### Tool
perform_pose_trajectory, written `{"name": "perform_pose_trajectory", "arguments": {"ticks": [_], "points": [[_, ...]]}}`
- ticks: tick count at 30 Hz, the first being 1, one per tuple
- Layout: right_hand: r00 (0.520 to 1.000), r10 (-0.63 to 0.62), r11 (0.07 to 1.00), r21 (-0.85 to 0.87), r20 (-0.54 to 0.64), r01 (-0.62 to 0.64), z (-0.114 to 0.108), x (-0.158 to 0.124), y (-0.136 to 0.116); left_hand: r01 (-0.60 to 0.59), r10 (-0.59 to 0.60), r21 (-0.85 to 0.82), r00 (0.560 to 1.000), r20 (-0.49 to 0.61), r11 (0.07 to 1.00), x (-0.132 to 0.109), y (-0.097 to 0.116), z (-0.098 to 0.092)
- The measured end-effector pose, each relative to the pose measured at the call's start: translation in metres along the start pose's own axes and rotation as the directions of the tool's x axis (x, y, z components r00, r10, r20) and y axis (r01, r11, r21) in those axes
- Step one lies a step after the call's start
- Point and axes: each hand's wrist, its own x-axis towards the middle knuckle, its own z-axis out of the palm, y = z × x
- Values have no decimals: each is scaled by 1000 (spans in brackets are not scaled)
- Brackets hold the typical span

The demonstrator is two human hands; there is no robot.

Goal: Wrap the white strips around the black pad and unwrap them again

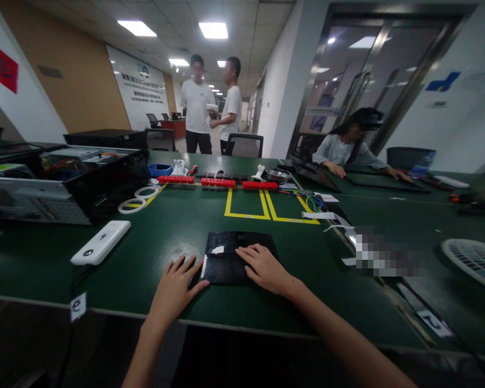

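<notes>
A flat black panel (226, 269), glossy and roughly rectangular, lies on the green table in front of me. White patches show near its left side, and its exact kind cannot be made out. My left hand (180, 285) rests at the panel's left edge, fingers spread and thumb by the near corner. Across the panel's right part lies my right hand (264, 267), its fingers stretched out flat on the surface. Neither hand is wrapped round anything.
An opened computer case (64, 183) stands at the left, with a white power bank (101, 242) nearer me. Red power strips (218, 182) line the back, behind yellow tape outlines (246, 216). A white fan grille (475, 261) is at right. A co-worker (351, 145) sits across the table.
</notes>
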Motion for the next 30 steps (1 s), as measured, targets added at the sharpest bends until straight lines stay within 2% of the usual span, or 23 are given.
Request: {"name": "perform_pose_trajectory", "arguments": {"ticks": [2,4,6,7,9,11,12,14,15,17,22,26,30], "points": [[1000,-12,1000,26,-18,13,-3,0,14,8,-8,11,1000,2,1000,0,1,0],[996,43,999,-16,-84,-44,-10,-3,33,11,-11,15,1000,5,1000,1,1,-1],[965,171,975,-108,-197,-195,-22,-13,58,14,-14,14,1000,6,1000,1,2,-2],[935,249,944,-153,-254,-293,-29,-21,72,17,-17,13,1000,7,1000,1,2,-3],[827,428,823,-220,-365,-523,-41,-41,100,25,-25,11,1000,13,1000,1,3,-4],[683,599,661,-221,-418,-717,-50,-65,127,31,-31,12,999,18,999,2,4,-4],[604,668,583,-198,-435,-788,-52,-77,139,32,-32,12,999,20,999,2,5,-4],[488,768,477,-138,-414,-868,-51,-98,158,34,-34,10,999,24,999,1,5,-4],[448,802,442,-113,-396,-890,-49,-105,166,35,-35,7,999,26,999,1,5,-4],[400,837,400,-81,-375,-913,-45,-116,176,38,-38,-8,999,30,999,1,4,-4],[379,806,415,-24,-454,-910,-41,-123,184,42,-40,-38,998,51,998,0,3,-4],[277,814,400,146,-510,-905,-45,-124,184,30,-28,-55,999,40,998,-1,2,-5],[231,780,418,210,-581,-884,-51,-123,179,20,-19,-75,1000,24,997,-1,1,-4]]}}
